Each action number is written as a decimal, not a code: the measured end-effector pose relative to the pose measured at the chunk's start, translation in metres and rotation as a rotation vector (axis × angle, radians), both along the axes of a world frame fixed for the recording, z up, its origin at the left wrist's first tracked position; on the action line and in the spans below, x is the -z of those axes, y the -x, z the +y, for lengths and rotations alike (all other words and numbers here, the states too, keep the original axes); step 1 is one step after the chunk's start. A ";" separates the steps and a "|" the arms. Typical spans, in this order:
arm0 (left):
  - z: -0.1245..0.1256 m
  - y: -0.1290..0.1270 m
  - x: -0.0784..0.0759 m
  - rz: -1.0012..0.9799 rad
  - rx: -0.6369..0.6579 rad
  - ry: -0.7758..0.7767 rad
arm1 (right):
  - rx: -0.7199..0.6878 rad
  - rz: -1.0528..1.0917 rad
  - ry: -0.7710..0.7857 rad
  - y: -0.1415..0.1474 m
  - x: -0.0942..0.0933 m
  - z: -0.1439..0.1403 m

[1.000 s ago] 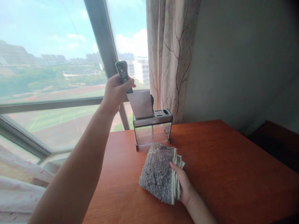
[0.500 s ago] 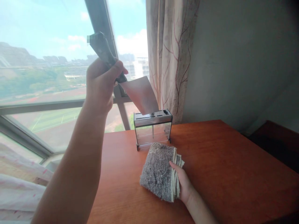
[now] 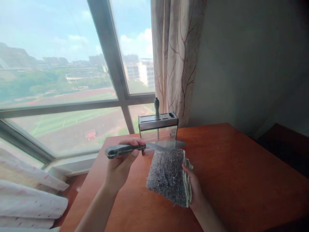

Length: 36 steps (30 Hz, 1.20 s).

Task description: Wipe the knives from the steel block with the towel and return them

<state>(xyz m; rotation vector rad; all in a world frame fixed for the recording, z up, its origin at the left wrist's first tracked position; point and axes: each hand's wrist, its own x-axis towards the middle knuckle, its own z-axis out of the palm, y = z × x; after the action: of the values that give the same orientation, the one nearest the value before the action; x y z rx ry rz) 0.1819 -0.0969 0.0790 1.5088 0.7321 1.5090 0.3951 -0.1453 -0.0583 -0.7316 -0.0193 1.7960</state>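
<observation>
1. Cleaver (image 3: pixel 147 147) lies level in the air just above the table, its dark handle wrapped in the curled fingers of the left hand (image 3: pixel 120 162), thumb over the top; the handle points to 9 o'clock and the blade to 3 o'clock
2. Its blade hangs over the far edge of the folded grey cloth (image 3: pixel 169 175); whether metal touches cloth I cannot tell, as the blade is blurred
3. Right hand (image 3: pixel 193 183) is at 3 o'clock of the cloth, fingers bent around its layered edge and thumb side pressed to the stack, gripping it
4. Count: one cleaver, one folded cloth, one knife rack (image 3: pixel 158 129), and one dark knob-like handle (image 3: pixel 156 107) standing upright out of the rack's top
5. The rack, a metal top on clear walls, stands at 12 o'clock of the cloth, just behind the blade, near the table's far edge
6. Table (image 3: pixel 241 180) is reddish-brown wood; the cloth rests on it between the two hands
7. A patterned curtain (image 3: pixel 177 58) hangs at 1 o'clock of the rack, against a grey wall, and a large window (image 3: pixel 60 80) fills the 10 o'clock side
8. Pale bedding (image 3: pixel 29 199) lies at 8 o'clock, below the sill, well apart from the hands
</observation>
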 end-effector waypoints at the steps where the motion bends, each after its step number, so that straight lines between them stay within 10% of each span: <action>1: -0.008 0.000 0.015 0.008 -0.023 0.019 | 0.013 -0.005 -0.003 -0.001 0.000 0.000; 9: -0.044 0.009 0.092 0.243 0.060 0.192 | 0.162 -0.009 -0.050 -0.008 0.001 0.007; 20: -0.051 0.033 0.113 0.119 0.709 0.699 | 0.217 -0.050 0.008 -0.010 0.003 0.008; 25: -0.044 0.009 0.123 0.101 0.427 0.928 | 0.204 -0.046 0.014 -0.008 0.003 0.008; 36: -0.047 -0.007 0.137 -0.024 0.531 0.996 | 0.189 -0.026 -0.011 -0.009 0.004 0.006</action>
<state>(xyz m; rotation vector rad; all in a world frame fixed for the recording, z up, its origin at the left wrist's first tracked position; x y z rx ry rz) 0.1885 -0.1438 -0.0579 0.8038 0.8053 0.5812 0.4041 -0.1390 -0.0625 -0.7243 0.0215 1.6057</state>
